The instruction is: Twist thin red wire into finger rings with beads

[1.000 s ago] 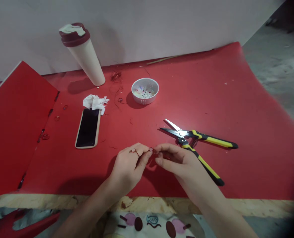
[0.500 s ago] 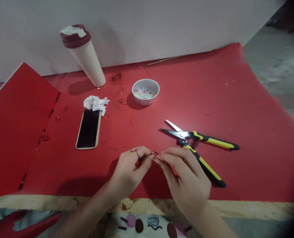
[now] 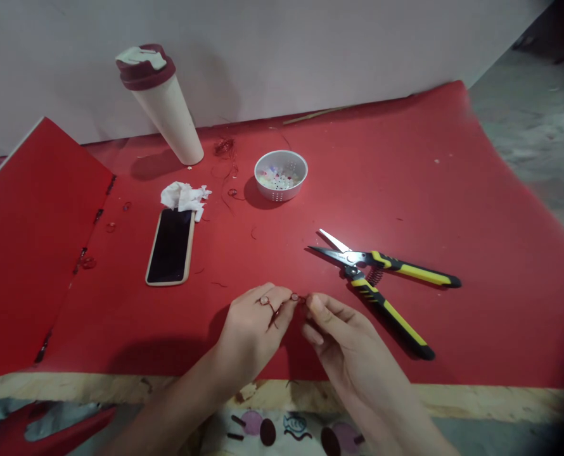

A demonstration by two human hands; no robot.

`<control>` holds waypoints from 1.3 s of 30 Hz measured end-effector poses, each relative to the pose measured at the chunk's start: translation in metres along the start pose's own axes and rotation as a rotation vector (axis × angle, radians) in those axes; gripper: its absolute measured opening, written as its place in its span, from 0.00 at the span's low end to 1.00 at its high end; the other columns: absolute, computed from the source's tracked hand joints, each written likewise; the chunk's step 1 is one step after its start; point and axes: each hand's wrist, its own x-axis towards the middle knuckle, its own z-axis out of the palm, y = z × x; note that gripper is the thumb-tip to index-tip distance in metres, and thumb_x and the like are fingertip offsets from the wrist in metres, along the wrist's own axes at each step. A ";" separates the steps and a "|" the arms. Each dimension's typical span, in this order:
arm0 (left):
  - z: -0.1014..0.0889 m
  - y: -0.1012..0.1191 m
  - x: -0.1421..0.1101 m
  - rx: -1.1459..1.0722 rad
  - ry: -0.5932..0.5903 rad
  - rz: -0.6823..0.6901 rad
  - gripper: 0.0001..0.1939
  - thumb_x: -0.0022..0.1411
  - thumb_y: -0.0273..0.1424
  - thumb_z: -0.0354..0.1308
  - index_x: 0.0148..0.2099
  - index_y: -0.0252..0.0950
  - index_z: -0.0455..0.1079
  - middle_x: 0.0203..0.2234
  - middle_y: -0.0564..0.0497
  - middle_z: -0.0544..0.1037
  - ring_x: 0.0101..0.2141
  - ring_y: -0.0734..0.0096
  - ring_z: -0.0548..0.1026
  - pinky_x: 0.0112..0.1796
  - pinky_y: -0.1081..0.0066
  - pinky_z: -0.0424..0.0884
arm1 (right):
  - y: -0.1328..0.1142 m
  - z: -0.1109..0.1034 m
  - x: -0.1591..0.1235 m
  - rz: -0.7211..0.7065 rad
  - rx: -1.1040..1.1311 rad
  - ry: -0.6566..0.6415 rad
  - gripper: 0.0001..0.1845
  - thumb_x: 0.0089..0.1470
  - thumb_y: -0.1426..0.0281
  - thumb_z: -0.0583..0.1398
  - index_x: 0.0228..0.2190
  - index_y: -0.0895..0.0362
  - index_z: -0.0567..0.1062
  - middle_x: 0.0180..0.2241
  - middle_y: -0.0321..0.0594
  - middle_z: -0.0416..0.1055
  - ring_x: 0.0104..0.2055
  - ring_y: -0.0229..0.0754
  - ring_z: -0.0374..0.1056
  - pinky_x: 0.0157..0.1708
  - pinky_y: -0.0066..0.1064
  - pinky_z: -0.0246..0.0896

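Bench top is a red sheet [image 3: 405, 190] over a chipboard edge [image 3: 310, 396], with a pale wall panel [image 3: 263, 50] behind and a hinged red flap [image 3: 35, 240] on the far left. We have the left hand [image 3: 251, 329] curled, fingers mostly closed, with a fine dark-red wire [image 3: 297, 297] pinched at its fingertips. A small loop of that wire sits on the back of the fingers, and a short tail hangs below it. We see the right hand [image 3: 353, 342] partly open, thumb and fingers just beside the wire's end; we cannot tell whether it has hold of the wire. The hands are close together and seem not to touch. Nearest the right hand, just beyond it, are yellow-and-black spring snips [image 3: 358, 285], blades partly open, lying on the sheet. Farther up we have a white perforated bowl [image 3: 282, 197] holding small mixed beads, wire scraps [image 3: 224, 147] beside a leaning cream tumbler [image 3: 165, 114], crumpled tissue [image 3: 182, 196], and a phone [image 3: 170, 247] lying face up. Small wire rings [image 3: 111, 227] lie near the flap's hinge.
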 end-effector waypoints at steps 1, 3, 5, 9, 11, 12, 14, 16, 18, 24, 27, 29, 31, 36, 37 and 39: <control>-0.002 0.001 0.001 -0.035 0.006 -0.004 0.10 0.63 0.26 0.49 0.30 0.33 0.69 0.19 0.54 0.73 0.21 0.76 0.69 0.26 0.78 0.66 | -0.003 -0.001 -0.002 0.034 0.003 -0.018 0.13 0.38 0.65 0.70 0.18 0.59 0.74 0.20 0.31 0.61 0.20 0.28 0.51 0.19 0.21 0.54; -0.004 0.004 0.003 -0.131 -0.016 -0.027 0.08 0.62 0.25 0.50 0.31 0.34 0.69 0.20 0.54 0.73 0.22 0.77 0.69 0.27 0.78 0.66 | -0.007 -0.006 -0.005 0.043 -0.024 -0.039 0.13 0.38 0.64 0.69 0.18 0.58 0.73 0.20 0.32 0.61 0.20 0.29 0.51 0.18 0.21 0.54; -0.007 0.006 0.004 -0.251 -0.062 -0.074 0.07 0.61 0.24 0.52 0.30 0.35 0.68 0.20 0.56 0.73 0.21 0.79 0.69 0.26 0.80 0.66 | -0.006 -0.010 -0.007 -0.050 -0.110 -0.053 0.11 0.40 0.64 0.69 0.19 0.56 0.74 0.20 0.32 0.62 0.21 0.31 0.55 0.20 0.22 0.57; -0.011 0.008 0.005 -0.419 -0.126 -0.207 0.09 0.59 0.25 0.53 0.26 0.35 0.64 0.17 0.57 0.69 0.20 0.81 0.66 0.24 0.81 0.63 | -0.001 -0.016 -0.006 -0.360 -0.397 -0.089 0.06 0.42 0.69 0.68 0.25 0.52 0.75 0.26 0.33 0.66 0.28 0.34 0.62 0.27 0.23 0.62; -0.012 0.008 0.005 -0.467 -0.170 -0.246 0.10 0.59 0.25 0.52 0.25 0.35 0.63 0.17 0.58 0.66 0.19 0.81 0.65 0.24 0.81 0.62 | -0.002 -0.016 -0.004 -0.515 -0.537 -0.096 0.05 0.44 0.72 0.66 0.25 0.52 0.75 0.27 0.33 0.66 0.28 0.34 0.64 0.27 0.24 0.63; -0.013 0.008 0.005 -0.489 -0.192 -0.256 0.10 0.59 0.25 0.52 0.24 0.35 0.62 0.17 0.58 0.66 0.20 0.81 0.64 0.24 0.81 0.61 | -0.003 -0.016 -0.002 -0.596 -0.606 -0.095 0.05 0.45 0.73 0.65 0.24 0.52 0.75 0.26 0.33 0.66 0.29 0.35 0.64 0.28 0.24 0.63; -0.015 0.008 0.006 -0.527 -0.239 -0.281 0.12 0.58 0.24 0.51 0.22 0.35 0.59 0.16 0.58 0.63 0.20 0.82 0.62 0.23 0.80 0.59 | -0.008 -0.016 0.000 -0.750 -0.745 -0.095 0.06 0.46 0.75 0.64 0.23 0.52 0.75 0.27 0.33 0.67 0.30 0.35 0.65 0.29 0.24 0.64; -0.017 0.008 0.007 -0.559 -0.285 -0.320 0.13 0.56 0.23 0.51 0.21 0.35 0.56 0.16 0.59 0.60 0.19 0.82 0.58 0.23 0.80 0.56 | -0.012 -0.016 0.000 -0.874 -0.863 -0.115 0.07 0.47 0.76 0.64 0.24 0.51 0.76 0.29 0.33 0.68 0.32 0.35 0.67 0.31 0.24 0.66; -0.018 0.008 0.008 -0.580 -0.319 -0.354 0.14 0.55 0.23 0.51 0.20 0.35 0.53 0.15 0.59 0.57 0.19 0.82 0.55 0.22 0.79 0.54 | -0.013 -0.016 -0.001 -0.953 -0.935 -0.139 0.08 0.48 0.77 0.63 0.25 0.51 0.76 0.31 0.34 0.71 0.33 0.34 0.69 0.32 0.23 0.67; -0.019 0.009 0.009 -0.575 -0.348 -0.380 0.14 0.54 0.23 0.50 0.20 0.35 0.51 0.16 0.59 0.53 0.20 0.81 0.52 0.23 0.78 0.52 | -0.007 -0.017 -0.003 -1.206 -1.041 -0.159 0.12 0.51 0.82 0.57 0.29 0.53 0.75 0.30 0.35 0.74 0.31 0.36 0.72 0.32 0.25 0.70; -0.017 0.010 0.009 -0.582 -0.361 -0.376 0.14 0.54 0.24 0.50 0.20 0.36 0.51 0.16 0.59 0.53 0.20 0.80 0.53 0.23 0.78 0.53 | -0.006 -0.023 -0.002 -1.241 -1.093 -0.133 0.13 0.51 0.79 0.58 0.35 0.51 0.75 0.31 0.36 0.76 0.35 0.42 0.73 0.35 0.32 0.72; -0.016 0.010 0.009 -0.588 -0.363 -0.365 0.14 0.55 0.25 0.50 0.20 0.36 0.51 0.16 0.59 0.53 0.20 0.80 0.53 0.23 0.78 0.53 | -0.008 -0.028 0.000 -1.252 -1.160 -0.179 0.15 0.51 0.78 0.58 0.38 0.49 0.74 0.33 0.37 0.77 0.37 0.44 0.73 0.37 0.37 0.73; -0.014 0.010 0.008 -0.585 -0.359 -0.338 0.15 0.56 0.26 0.50 0.20 0.36 0.50 0.15 0.59 0.53 0.20 0.80 0.53 0.23 0.78 0.54 | -0.012 -0.032 0.001 -1.353 -1.242 -0.274 0.17 0.51 0.80 0.58 0.39 0.49 0.74 0.34 0.38 0.77 0.36 0.45 0.73 0.38 0.39 0.72; -0.012 0.009 0.005 -0.535 -0.326 -0.262 0.15 0.55 0.23 0.50 0.20 0.37 0.48 0.16 0.60 0.52 0.19 0.81 0.53 0.20 0.78 0.52 | -0.017 -0.023 0.001 -1.261 -1.251 -0.205 0.14 0.51 0.80 0.56 0.34 0.50 0.75 0.29 0.38 0.75 0.32 0.42 0.71 0.33 0.34 0.69; -0.012 0.009 0.005 -0.530 -0.317 -0.256 0.15 0.55 0.23 0.50 0.20 0.37 0.48 0.16 0.60 0.53 0.19 0.81 0.53 0.20 0.78 0.52 | -0.018 -0.019 0.001 -1.203 -1.234 -0.151 0.13 0.51 0.79 0.56 0.32 0.50 0.75 0.27 0.36 0.74 0.30 0.41 0.70 0.31 0.32 0.69; -0.014 0.009 0.006 -0.536 -0.310 -0.248 0.16 0.56 0.23 0.50 0.20 0.36 0.49 0.16 0.59 0.53 0.19 0.81 0.54 0.20 0.79 0.53 | -0.020 -0.010 0.000 -1.061 -1.186 -0.076 0.10 0.52 0.78 0.57 0.27 0.52 0.74 0.23 0.34 0.72 0.25 0.37 0.68 0.24 0.28 0.66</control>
